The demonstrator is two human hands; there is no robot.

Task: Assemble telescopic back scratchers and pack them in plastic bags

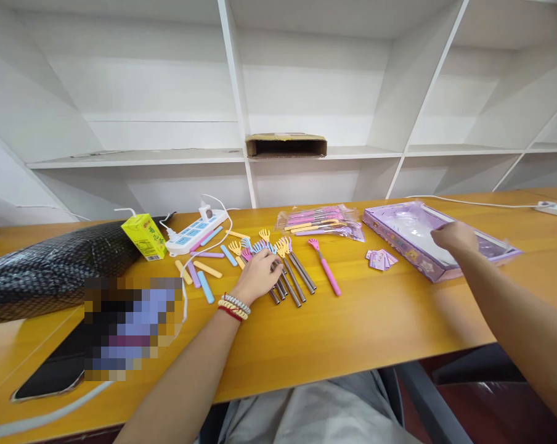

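My left hand (259, 275), with bracelets at the wrist, rests on a pile of metal rods with small hand-shaped heads (293, 280); its fingers are curled over the rods. My right hand (455, 239) is closed over the purple open box (398, 237) at the right; what its fingers hold, if anything, is hidden. Between the hands lies a pink back scratcher (330, 275) with its handle on. Loose coloured handles (205, 287) are scattered left of the pile. Bagged scratchers (322, 222) lie behind it, and small purple cards (381, 259) lie beside the box.
A power strip (198, 232) with a white cable, a yellow drink carton (144, 237), a black wrapped bundle (56, 265) and a phone (75, 345) occupy the left side. A cardboard box (286, 145) sits on the white shelf behind. Another power strip (556, 209) lies far right.
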